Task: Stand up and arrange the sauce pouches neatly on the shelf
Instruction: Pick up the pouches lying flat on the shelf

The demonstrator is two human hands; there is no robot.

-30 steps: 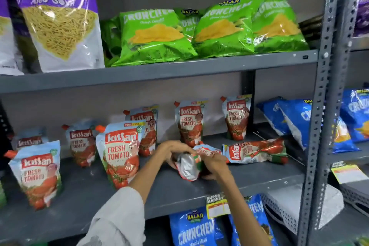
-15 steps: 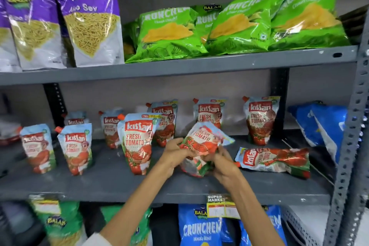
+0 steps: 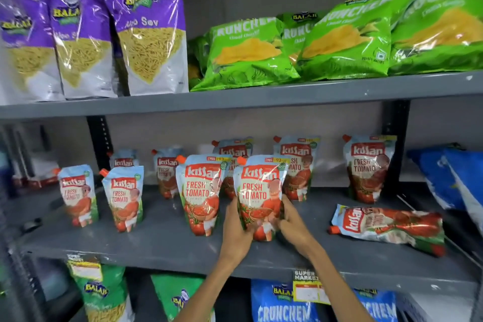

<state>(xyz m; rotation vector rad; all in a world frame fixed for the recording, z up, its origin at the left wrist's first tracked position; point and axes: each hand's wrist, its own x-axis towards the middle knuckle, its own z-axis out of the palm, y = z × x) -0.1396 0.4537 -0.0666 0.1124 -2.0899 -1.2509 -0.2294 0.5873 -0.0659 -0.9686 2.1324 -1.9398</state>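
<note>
Both hands grip one tomato sauce pouch (image 3: 258, 191), held upright with its base on the grey middle shelf (image 3: 162, 240). My left hand (image 3: 235, 227) clasps its lower left side and my right hand (image 3: 290, 222) its lower right side. Another upright pouch (image 3: 201, 191) stands just to its left. Two smaller-looking pouches (image 3: 124, 196) stand further left in the front row. Several more stand along the back. One pouch (image 3: 389, 225) lies flat on its side at the right, orange cap pointing left.
Purple snack bags (image 3: 146, 29) and green chip bags (image 3: 251, 52) fill the shelf above. Blue chip bags (image 3: 449, 178) lie at the right end of the middle shelf. A price tag (image 3: 308, 287) hangs from its front edge. More bags sit below.
The pouch in my hands has gone from lying crumpled, to tilted, to upright on the shelf beside the front-row pouch. The camera has moved up and left.
</note>
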